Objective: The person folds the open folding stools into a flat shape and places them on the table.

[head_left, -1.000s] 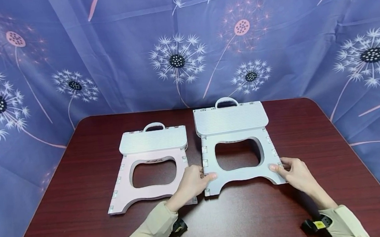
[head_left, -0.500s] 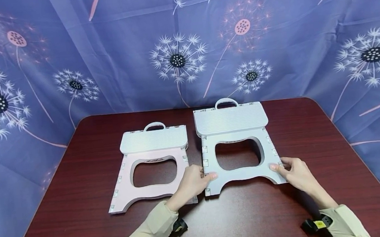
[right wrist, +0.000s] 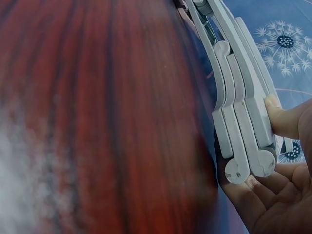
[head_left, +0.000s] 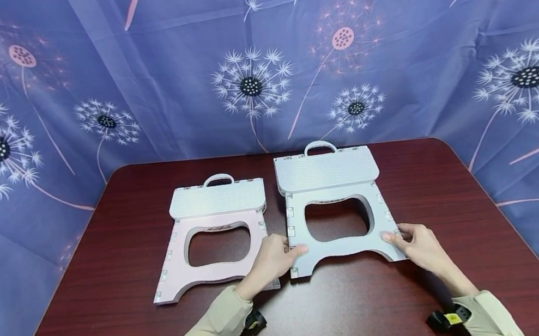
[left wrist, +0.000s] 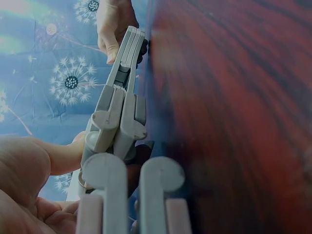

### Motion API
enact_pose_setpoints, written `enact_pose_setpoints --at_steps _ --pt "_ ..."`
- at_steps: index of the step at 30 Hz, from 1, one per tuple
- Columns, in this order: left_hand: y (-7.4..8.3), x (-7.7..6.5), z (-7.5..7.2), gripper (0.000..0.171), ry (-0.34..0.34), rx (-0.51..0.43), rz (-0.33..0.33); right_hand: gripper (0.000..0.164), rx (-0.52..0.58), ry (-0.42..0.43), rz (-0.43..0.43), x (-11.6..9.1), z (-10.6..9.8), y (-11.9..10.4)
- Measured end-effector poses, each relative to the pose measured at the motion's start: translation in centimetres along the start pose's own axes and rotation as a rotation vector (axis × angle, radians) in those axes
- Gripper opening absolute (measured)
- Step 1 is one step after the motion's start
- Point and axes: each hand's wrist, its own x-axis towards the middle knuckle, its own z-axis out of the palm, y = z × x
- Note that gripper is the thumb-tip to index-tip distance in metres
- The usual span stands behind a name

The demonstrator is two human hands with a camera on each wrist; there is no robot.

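Observation:
A pale blue folding stool (head_left: 342, 246) with a ribbed white top lies folded on the table, right of the middle in the head view. My left hand (head_left: 273, 256) grips its left leg, thumb on the upper face. On the opposite leg, my right hand (head_left: 423, 249) holds on with its thumb above and fingers beneath. Edge-on in the right wrist view, the folded legs (right wrist: 239, 107) lie between thumb and fingers. A smaller pink folding stool (head_left: 214, 273) lies folded to the left, its lower right corner partly hidden by my left hand and wrist.
Both stools lie on a dark red-brown wooden table (head_left: 354, 318). A blue curtain (head_left: 184, 106) printed with dandelions hangs behind and at the sides. The pink stool's feet (left wrist: 105, 175) sit close to my left hand in the left wrist view.
The top end of the pale blue stool has dipped very slightly. Both hands keep their hold in the same places, and the pink stool stays where it was.

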Motion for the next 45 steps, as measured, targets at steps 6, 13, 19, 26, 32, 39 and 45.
enact_pose_setpoints --at_steps 6,13,19,26,32,39,45 --pt "0.00 0.01 -0.01 0.052 0.003 0.002 -0.009 0.040 -0.001 0.002 -0.004 -0.02 0.05 0.02" --pt "0.16 -0.05 -0.11 0.052 -0.009 -0.002 -0.032 0.038 0.004 -0.004 -0.002 -0.03 0.05 -0.02" --pt "0.12 -0.06 -0.12 0.052 -0.008 -0.005 -0.029 0.039 -0.006 0.000 -0.001 0.03 0.04 -0.03" --pt "0.07 0.06 -0.13 0.052 -0.006 -0.001 -0.022 0.040 -0.014 -0.003 0.005 0.06 0.03 -0.03" --pt "0.03 0.11 -0.11 0.053 -0.008 0.002 -0.021 0.042 -0.019 -0.008 0.013 0.09 -0.03 -0.08" --pt "0.11 0.05 -0.13 0.052 -0.010 0.001 -0.030 0.044 -0.027 -0.015 0.026 0.06 -0.04 -0.17" --pt "0.16 0.04 -0.17 0.052 -0.012 0.002 -0.040 0.044 -0.035 -0.015 0.029 0.08 -0.01 -0.22"
